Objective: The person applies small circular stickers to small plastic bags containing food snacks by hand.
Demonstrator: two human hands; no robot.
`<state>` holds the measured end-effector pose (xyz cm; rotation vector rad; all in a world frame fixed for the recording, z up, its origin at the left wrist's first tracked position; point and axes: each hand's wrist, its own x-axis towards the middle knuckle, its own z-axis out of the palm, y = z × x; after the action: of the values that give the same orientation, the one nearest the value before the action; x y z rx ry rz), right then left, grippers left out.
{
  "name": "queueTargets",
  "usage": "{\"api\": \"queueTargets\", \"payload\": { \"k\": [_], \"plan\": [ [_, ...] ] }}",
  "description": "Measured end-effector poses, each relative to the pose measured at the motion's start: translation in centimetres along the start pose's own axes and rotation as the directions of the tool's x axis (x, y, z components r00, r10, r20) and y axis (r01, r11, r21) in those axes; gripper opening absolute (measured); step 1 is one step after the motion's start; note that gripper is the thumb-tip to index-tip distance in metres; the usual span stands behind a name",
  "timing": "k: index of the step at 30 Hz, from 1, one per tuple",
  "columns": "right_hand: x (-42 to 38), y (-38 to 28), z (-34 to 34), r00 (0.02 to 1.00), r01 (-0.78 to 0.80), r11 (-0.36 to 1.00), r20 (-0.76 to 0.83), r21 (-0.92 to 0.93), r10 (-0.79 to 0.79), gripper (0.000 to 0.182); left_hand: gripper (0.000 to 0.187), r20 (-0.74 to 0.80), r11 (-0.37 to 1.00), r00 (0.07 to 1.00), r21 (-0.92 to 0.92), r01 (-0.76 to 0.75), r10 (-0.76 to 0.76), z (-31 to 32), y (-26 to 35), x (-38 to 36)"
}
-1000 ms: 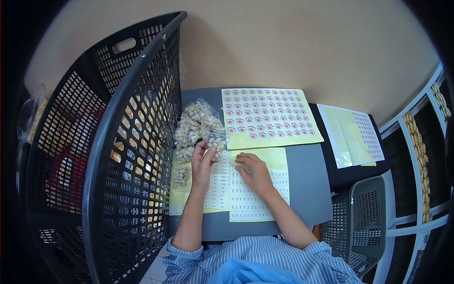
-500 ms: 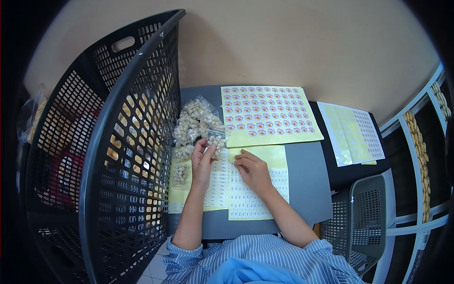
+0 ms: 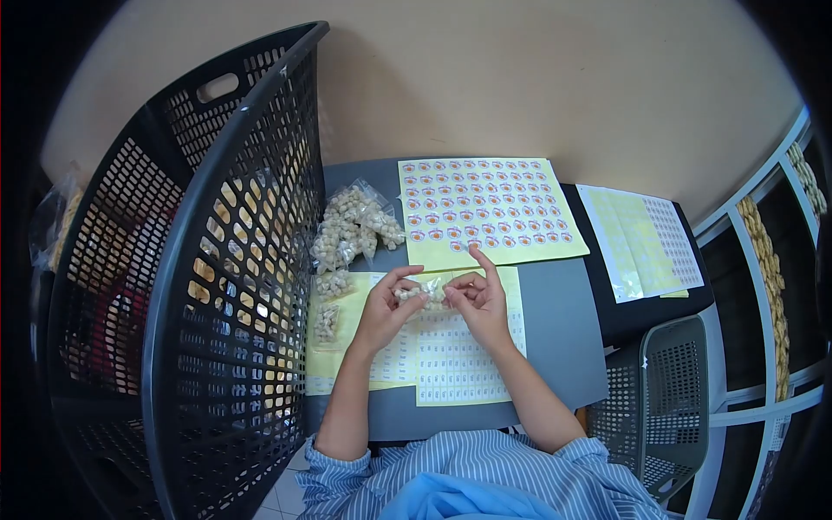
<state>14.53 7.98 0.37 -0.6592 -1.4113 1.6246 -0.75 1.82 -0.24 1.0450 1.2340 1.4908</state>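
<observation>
- Clear plastic packet of small pale round pieces, one: held above the middle of the grey table, over the label sheets near its front edge.
- Left hand: narrowed, with the packet's left end held between thumb and fingers.
- Right hand: thumb and bent fingers drawn close together at the packet's right end, index finger raised; whether the film is gripped cannot be told.
- Yellow-backed sheets with rows of small white printed labels, two: laid side by side along the table's front edge, one at the left, one at the right.
- Heaped clear packets of the same pale pieces: placed by the table's far left corner.
- Small clear filled packet: laid flat on the left label sheet, near the table's left edge.
- Yellow sheet of round orange-and-white stickers: laid along the table's far edge, toward the right.
- Black perforated plastic basket: stood beside the table's left edge.
</observation>
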Motion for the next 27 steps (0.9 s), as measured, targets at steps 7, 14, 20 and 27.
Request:
{"api": "queueTargets", "payload": {
  "k": [7,14,20,27],
  "plan": [
    [-0.6,-1.2,0.7,1.0,0.021,0.999,-0.012,-0.045,-0.022,0.058,0.049,0.062,0.893,0.986,-0.418,0.165,-0.153,1.1,0.8,-0.2],
    [-0.3,-0.9,0.2,0.983,0.167,0.954,-0.036,-0.249,-0.181,0.057,0.032,0.031,0.877,0.976,-0.434,0.208,-0.216,1.9,0.2,-0.3],
    [-0.2,-1.3,0.1,0.948,0.258,0.835,-0.039,-0.485,-0.316,0.04,0.029,0.023,0.896,0.977,-0.394,0.205,-0.214,2.0,0.0,-0.1],
    [0.0,-1.7,-0.6,0.945,0.305,0.707,0.108,-0.639,-0.309,0.007,0.031,-0.024,0.936,0.977,-0.291,0.198,-0.214,2.1,0.2,-0.4]
  ]
}}
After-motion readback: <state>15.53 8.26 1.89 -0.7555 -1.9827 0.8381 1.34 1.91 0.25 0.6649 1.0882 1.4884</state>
